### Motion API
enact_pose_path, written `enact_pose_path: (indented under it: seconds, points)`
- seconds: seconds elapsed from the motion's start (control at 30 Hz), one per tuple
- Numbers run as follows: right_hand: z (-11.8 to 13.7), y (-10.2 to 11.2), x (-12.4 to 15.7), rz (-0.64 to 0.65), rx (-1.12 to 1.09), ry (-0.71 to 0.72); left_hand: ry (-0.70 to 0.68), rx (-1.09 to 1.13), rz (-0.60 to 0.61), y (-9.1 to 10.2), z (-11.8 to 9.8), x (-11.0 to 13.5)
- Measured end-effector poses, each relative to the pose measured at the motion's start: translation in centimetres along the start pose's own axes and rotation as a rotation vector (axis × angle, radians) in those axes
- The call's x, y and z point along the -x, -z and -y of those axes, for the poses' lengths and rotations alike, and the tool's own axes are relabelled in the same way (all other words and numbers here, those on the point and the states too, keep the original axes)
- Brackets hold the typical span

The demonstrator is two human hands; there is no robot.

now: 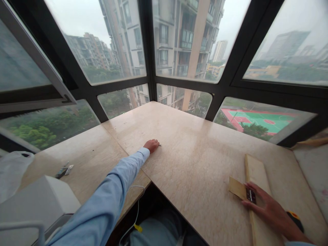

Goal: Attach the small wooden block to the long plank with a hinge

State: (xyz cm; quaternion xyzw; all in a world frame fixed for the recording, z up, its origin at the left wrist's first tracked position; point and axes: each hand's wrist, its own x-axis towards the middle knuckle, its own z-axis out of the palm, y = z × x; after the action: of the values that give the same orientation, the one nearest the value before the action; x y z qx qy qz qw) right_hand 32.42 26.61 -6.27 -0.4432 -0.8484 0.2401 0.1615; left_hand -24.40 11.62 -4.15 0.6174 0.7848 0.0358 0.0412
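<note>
My left hand (152,146) rests on the stone sill with its fingers closed, and a ring shows on one finger. From its fingertips sticks a small thin metal piece (160,145), too small to name. At the right, my right hand (268,206) pinches a dark metal fitting (250,195) between thumb and fingers. The fitting lies against a small flat wooden piece (237,188), at the edge of a longer wooden board (258,172). The board lies on the sill under my right hand.
Small metal parts (64,171) lie on the left of the sill (189,167), near a white box (55,196) and a plastic bag (15,174). A black and yellow object (295,221) is partly behind my right wrist. Dark-framed windows surround the sill. A white cable (138,205) hangs over the front edge.
</note>
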Motion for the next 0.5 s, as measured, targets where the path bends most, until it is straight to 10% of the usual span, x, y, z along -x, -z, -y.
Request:
enact_pose_path:
  seconds: [0.5]
  points:
    - [-0.5, -0.3, 0.2, 0.025, -0.006, 0.001, -0.194, -0.230, -0.001, 0.3, 0.4, -1.1]
